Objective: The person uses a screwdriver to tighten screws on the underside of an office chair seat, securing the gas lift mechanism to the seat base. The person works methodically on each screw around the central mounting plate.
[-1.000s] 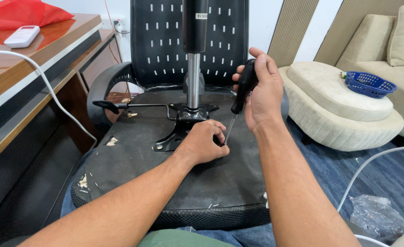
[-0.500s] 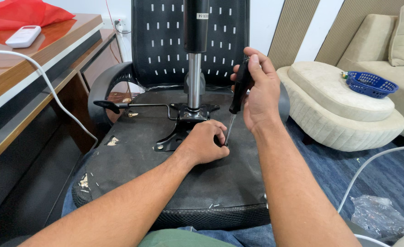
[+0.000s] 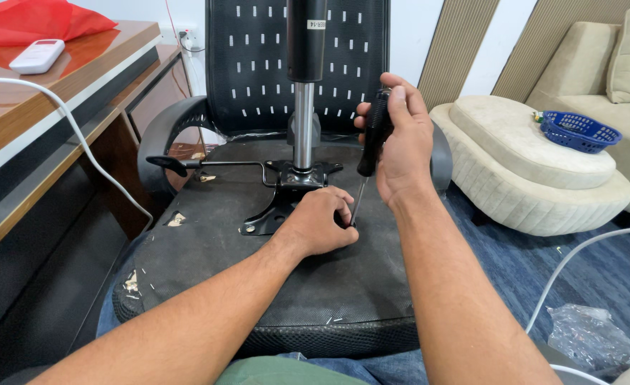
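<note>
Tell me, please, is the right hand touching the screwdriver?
Touching. The head view shows the right hand wrapped around the black handle of the screwdriver, fingers and thumb closed on it with no gap.

Both bare forearms reach away from the near edge toward the middle of the scene, converging as they go. The left forearm runs from the near left up and to the right; its wrist is nearly straight and the left hand point(image 3: 318, 228) lies palm down, knuckles up, fingers curled under and pinched together at the tips on its far right side. The right forearm rises from the near right, steeper and closer. Its wrist is bent upward and the right hand point(image 3: 400, 146) stands above and just right of the left, closed in a fist-like grip, thumb laid along the top, fingers wrapped round to the left.
</note>
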